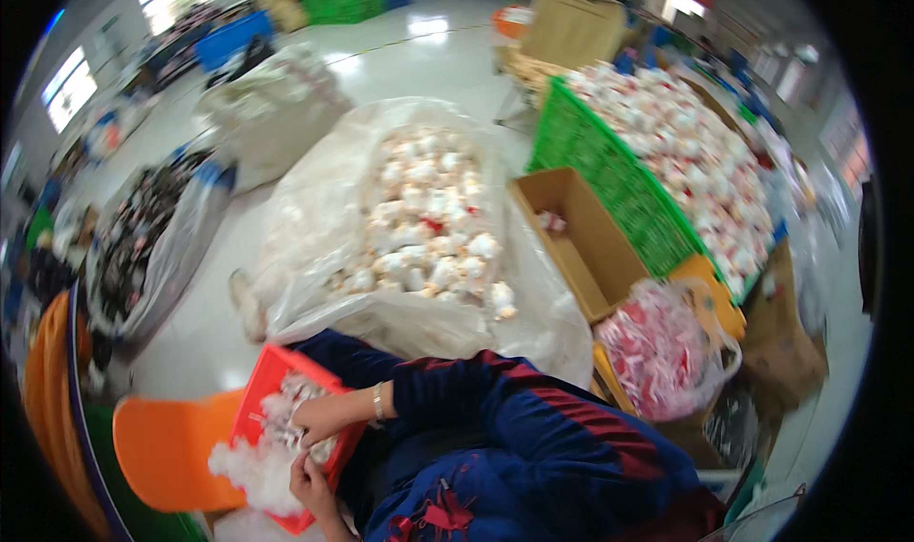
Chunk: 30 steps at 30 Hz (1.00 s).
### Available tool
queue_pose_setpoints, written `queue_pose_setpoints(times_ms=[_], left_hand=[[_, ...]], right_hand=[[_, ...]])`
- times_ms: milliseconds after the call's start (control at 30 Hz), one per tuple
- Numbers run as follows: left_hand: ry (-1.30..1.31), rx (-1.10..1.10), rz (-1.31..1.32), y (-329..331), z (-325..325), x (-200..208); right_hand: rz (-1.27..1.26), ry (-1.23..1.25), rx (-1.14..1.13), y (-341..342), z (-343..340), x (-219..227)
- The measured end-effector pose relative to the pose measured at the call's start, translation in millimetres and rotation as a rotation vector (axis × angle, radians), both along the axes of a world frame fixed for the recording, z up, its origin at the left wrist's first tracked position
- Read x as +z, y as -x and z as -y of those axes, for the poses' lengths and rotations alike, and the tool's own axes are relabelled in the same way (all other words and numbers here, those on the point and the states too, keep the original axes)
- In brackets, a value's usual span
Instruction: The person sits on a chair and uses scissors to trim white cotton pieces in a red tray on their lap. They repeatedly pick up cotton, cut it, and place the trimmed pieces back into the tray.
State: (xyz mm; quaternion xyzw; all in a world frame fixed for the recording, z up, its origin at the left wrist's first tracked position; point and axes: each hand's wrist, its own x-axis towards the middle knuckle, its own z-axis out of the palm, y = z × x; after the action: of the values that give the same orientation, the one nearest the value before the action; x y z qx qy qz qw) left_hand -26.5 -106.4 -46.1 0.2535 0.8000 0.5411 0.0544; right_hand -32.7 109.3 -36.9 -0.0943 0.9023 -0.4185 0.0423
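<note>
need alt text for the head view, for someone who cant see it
Two bare hands, left hand and right hand, work in a red plastic tray of white stuffing fluff resting on an orange chair. Ahead on the floor lies a big clear plastic bag of small white plush toys, an open brown cardboard box and a green crate.

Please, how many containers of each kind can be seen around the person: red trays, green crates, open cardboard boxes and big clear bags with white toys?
Red tray, under both hands: 1
Green crate full of white toys: 1
Open cardboard box: 1
Big clear bag of white toys: 1
Total: 4
</note>
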Motion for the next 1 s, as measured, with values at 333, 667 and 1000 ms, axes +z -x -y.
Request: queue_pose_setpoints(times_ms=[333,667,1000], left_hand=[[0.105,-0.127,0.151,-33,-20,47],[0.003,-0.203,0.017,-18,-14,58],[-0.227,0.518,0.219,158,99,16]], right_hand=[[0.239,0.012,-0.040,19,-25,23],[0.252,0.217,-0.073,23,-51,38],[-0.324,-0.108,-0.372,51,-77,37]])
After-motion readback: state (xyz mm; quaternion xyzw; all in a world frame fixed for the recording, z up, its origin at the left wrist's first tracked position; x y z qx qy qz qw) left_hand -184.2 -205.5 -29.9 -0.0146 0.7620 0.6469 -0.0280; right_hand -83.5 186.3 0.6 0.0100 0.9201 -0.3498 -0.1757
